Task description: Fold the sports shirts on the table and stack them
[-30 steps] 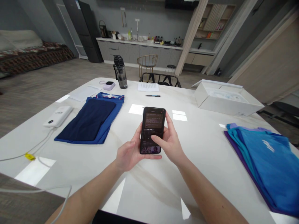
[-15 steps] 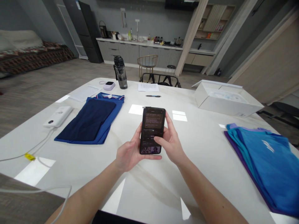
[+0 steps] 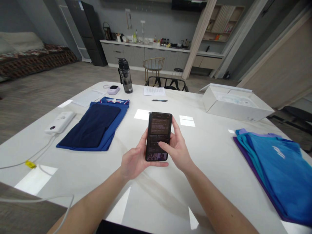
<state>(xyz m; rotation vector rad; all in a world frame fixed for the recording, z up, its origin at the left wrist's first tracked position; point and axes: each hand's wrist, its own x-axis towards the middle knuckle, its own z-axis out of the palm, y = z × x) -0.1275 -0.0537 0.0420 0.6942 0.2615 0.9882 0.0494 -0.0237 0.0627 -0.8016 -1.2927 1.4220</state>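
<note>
A black smartphone (image 3: pixel 159 128) is held upright between both hands above the white table (image 3: pixel 156 201). Its screen is lit, with dark panels on top and small pictures along the bottom. My left hand (image 3: pixel 134 162) cradles the phone from the left and below, one finger stretched under its lower edge. On the other side, my right hand (image 3: pixel 179 149) grips the right edge, and its thumb lies over the screen a little below the middle. The fingers behind the phone are hidden.
Folded dark blue clothes (image 3: pixel 94 126) and a white power bank (image 3: pixel 60 122) with a cable lie left. Toward the back are a water bottle (image 3: pixel 126 78), a pen (image 3: pixel 159 100) and a printed sheet (image 3: pixel 154 91). To the right are an open white box (image 3: pixel 234 110) and folded blue shirts (image 3: pixel 280 169).
My right thumb has shifted slightly left across the phone screen. Both hands keep their hold, and the things on the table stay where they were.
</note>
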